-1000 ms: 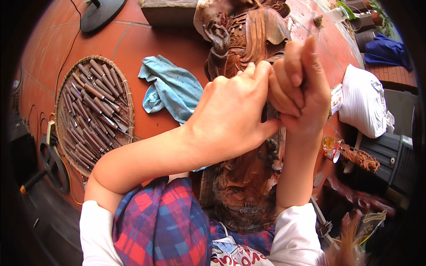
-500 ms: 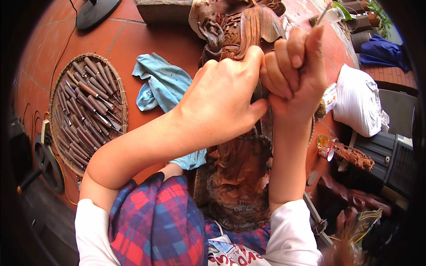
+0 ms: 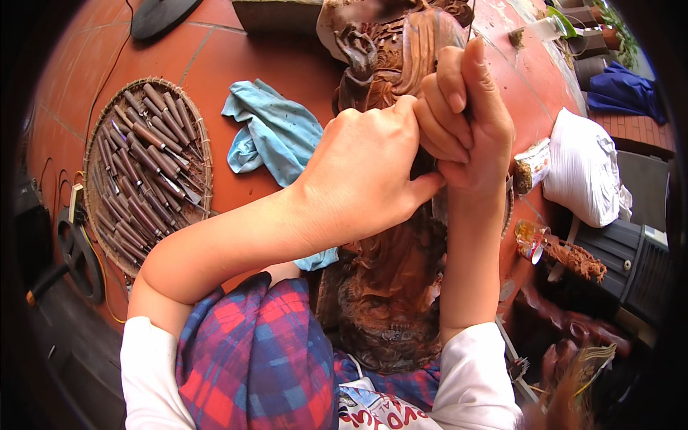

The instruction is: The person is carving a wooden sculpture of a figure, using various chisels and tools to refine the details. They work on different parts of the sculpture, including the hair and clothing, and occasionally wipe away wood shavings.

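A dark brown wooden carving (image 3: pixel 390 287) with carved folds lies lengthwise before me, its far part beyond my hands. Above its middle, my left hand (image 3: pixel 369 161) is closed, back of the hand upward, knuckles against the fingers of my right hand (image 3: pixel 469 122). What the left fingers hold is hidden. My right hand is closed too, fingers curled and thumb pointing up. A thin dark tool (image 3: pixel 471 25) juts up from between its thumb and forefinger; the rest of that tool is covered by the hand.
To the left, a round woven tray (image 3: pixel 208 143) holds many wooden-handled carving chisels (image 3: pixel 147 161). A light blue cloth (image 3: pixel 276 132) lies on the red tile floor beside the carving. At right are a white sack (image 3: pixel 582 165), a clear cup (image 3: pixel 530 236) and a dark grey case (image 3: pixel 609 251).
The view has shifted slightly, so the surroundings sit a little further right. My right hand has turned, and the thin tool now points more nearly straight up. Both hands stay together, closed.
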`<state>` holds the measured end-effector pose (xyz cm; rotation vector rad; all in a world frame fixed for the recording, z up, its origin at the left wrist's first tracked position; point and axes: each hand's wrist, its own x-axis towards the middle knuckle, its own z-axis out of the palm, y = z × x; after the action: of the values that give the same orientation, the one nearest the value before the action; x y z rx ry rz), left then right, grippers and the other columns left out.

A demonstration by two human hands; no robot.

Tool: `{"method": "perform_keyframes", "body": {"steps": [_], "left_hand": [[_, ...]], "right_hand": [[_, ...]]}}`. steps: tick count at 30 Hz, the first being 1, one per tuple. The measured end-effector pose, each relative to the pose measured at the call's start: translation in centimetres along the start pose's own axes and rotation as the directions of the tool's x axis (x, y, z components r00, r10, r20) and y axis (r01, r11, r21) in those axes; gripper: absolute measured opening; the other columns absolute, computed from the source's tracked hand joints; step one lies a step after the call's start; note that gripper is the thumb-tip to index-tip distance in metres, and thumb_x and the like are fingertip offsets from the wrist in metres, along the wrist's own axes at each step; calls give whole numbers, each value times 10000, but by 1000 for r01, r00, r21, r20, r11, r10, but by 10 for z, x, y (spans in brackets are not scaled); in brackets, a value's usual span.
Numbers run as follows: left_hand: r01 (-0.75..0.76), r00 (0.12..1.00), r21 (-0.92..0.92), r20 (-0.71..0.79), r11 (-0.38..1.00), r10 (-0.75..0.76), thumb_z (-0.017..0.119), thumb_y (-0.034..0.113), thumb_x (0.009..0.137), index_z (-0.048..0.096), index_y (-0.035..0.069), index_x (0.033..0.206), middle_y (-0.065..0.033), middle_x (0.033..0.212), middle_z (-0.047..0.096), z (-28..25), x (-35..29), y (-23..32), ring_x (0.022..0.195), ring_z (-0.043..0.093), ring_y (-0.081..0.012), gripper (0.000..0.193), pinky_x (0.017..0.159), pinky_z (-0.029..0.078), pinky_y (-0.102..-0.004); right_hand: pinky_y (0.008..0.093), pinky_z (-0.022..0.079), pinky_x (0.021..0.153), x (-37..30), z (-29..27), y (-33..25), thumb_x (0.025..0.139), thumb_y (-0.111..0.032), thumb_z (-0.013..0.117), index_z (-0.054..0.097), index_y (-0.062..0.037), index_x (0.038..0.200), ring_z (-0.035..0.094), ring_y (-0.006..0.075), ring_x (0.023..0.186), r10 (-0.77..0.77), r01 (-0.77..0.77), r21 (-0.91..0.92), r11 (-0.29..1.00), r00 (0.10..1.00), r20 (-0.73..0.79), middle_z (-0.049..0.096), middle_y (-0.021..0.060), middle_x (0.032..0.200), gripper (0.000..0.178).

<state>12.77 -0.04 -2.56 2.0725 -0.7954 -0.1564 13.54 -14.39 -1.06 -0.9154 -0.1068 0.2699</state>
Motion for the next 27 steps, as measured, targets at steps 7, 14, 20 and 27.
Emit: {"method": "perform_keyframes", "body": {"steps": [7,14,20,27], "left_hand": [[-12,999,34,-46,999,14,763,255,747,490,-1,1094,-216,804,661,4,0,5,767,660,-407,511,658,526,-481],[-19,1000,-16,12,1000,19,735,228,751,434,-55,993,-249,800,628,-5,2,8,750,662,-428,478,684,553,-463],[39,996,-104,86,994,-31,761,193,729,457,-65,1010,-232,860,622,-9,8,7,806,654,-435,488,684,551,-467],[7,1000,-134,-22,991,-10,787,188,737,528,-21,1080,-176,767,655,-10,-6,-6,749,667,-384,478,643,517,-449]], "right_hand": [[223,148,308,-10,-2,-12,1065,-413,357,450,-91,738,196,46,338,43,-40,-37,999,996,74,283,-39,467,468],[232,139,319,-7,-2,-12,1063,-410,370,457,-78,744,174,48,349,-91,77,109,991,988,128,284,-39,473,469],[230,147,326,-7,3,-8,1066,-413,357,457,-73,743,181,52,354,-146,147,50,988,989,-9,286,-33,476,479],[212,169,348,-1,17,3,1036,-375,489,508,-62,719,260,24,375,-39,19,-209,978,995,-90,355,-48,491,445]]}}
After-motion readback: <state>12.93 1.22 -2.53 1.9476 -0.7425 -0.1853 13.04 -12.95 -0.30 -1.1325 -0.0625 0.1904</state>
